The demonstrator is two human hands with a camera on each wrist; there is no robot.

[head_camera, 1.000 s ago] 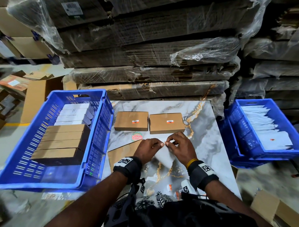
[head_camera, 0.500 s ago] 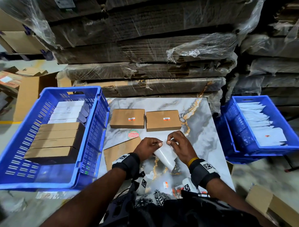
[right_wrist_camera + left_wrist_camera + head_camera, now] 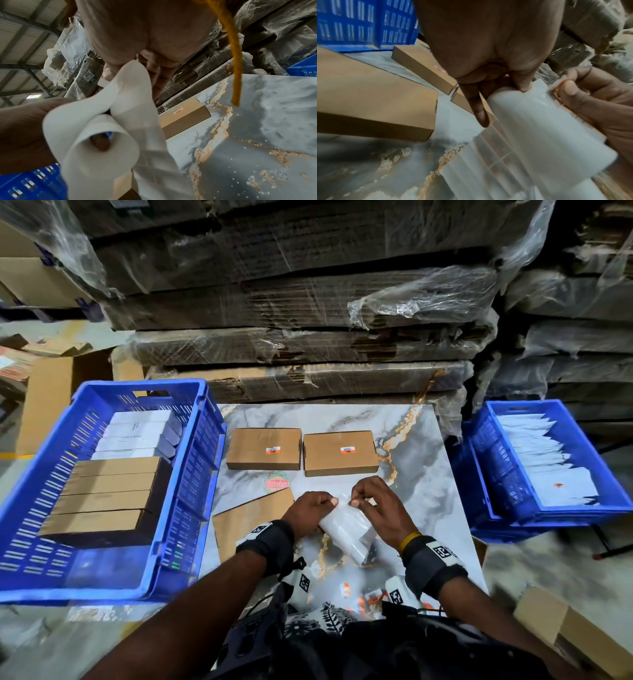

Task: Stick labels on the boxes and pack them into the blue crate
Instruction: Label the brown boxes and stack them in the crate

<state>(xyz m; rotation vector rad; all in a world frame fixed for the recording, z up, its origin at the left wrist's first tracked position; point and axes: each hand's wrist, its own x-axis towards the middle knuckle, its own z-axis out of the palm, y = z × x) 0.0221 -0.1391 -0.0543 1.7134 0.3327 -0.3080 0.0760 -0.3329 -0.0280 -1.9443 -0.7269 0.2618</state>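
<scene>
I have the label sheet [image 3: 346, 530] curled between both hands above the marbled surface [image 3: 421, 494]. My left hand [image 3: 310, 513] grips its curled edge, and my right hand [image 3: 378, 508] pinches a label [image 3: 556, 86] at its top corner. Two labelled boxes [image 3: 263, 448] lie side by side just beyond; a third box [image 3: 250, 518] sits under my left wrist. The crate [image 3: 191, 494] to the left holds rows of boxes.
</scene>
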